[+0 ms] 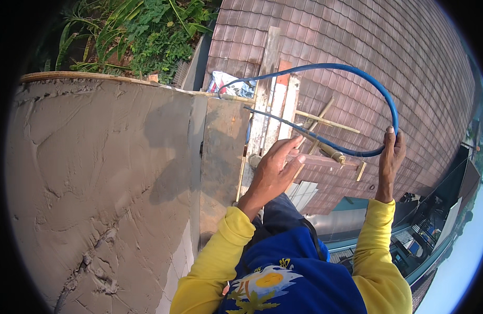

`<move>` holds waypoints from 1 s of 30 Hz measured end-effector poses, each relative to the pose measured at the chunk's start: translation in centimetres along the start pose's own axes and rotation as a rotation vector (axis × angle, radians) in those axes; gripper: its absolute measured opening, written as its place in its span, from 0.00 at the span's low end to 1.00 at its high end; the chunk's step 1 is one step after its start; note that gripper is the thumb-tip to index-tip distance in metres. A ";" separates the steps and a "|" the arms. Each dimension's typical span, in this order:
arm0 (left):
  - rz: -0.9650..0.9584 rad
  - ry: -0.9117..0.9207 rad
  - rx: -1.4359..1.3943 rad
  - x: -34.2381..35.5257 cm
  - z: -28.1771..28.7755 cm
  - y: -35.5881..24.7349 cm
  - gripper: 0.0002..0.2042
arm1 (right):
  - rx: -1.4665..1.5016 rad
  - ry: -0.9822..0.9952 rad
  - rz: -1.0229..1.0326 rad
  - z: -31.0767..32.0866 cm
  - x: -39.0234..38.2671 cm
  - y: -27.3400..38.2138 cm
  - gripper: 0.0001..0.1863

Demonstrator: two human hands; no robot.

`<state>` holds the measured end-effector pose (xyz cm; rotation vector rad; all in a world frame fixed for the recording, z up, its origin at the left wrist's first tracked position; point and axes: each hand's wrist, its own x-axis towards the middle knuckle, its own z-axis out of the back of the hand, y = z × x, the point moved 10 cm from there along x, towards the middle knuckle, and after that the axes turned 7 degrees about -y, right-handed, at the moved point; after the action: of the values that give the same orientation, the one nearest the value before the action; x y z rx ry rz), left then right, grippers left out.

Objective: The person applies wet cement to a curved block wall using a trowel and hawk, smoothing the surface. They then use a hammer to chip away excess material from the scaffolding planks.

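Note:
A blue hose (364, 75) makes a wide loop out over the tiled roof on my right. My right hand (392, 154) grips it at the loop's far right bend. Both ends of the loop run back left, one over a crumpled printed sack (231, 85), the other dropping past the edge of the boards. My left hand (277, 171) is held over the scaffold with fingers stretched and thumb apart, nothing seen in it. Its fingertips come close to the hose's lower run; whether they touch it I cannot tell.
Wet grey mortar (95, 152) covers the wall surface on the left, bordered by a board (218, 141). Long planks (270, 57) and bamboo poles (330, 123) form scaffolding beside me. Below lie the tiled roof (409, 57), green plants (163, 39) and a lower building (346, 220).

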<state>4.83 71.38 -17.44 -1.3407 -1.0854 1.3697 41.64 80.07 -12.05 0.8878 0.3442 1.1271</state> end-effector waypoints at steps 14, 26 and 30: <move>1.209 -0.523 0.104 -46.9 23.2 33.5 0.20 | -0.662 0.352 -0.239 4.8 -4.9 -28.8 0.20; 1.071 -0.788 -0.277 -52.7 18.2 29.9 0.24 | -0.428 0.777 -0.455 -9.1 -30.0 -21.9 0.13; 1.015 -0.826 -0.296 -55.5 17.6 29.3 0.24 | -0.322 0.676 -0.224 -9.6 -28.1 -18.7 0.15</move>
<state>-13.41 11.17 -34.34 -1.6765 -1.1770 2.7648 35.35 56.61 -37.43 0.1564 0.7698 1.2061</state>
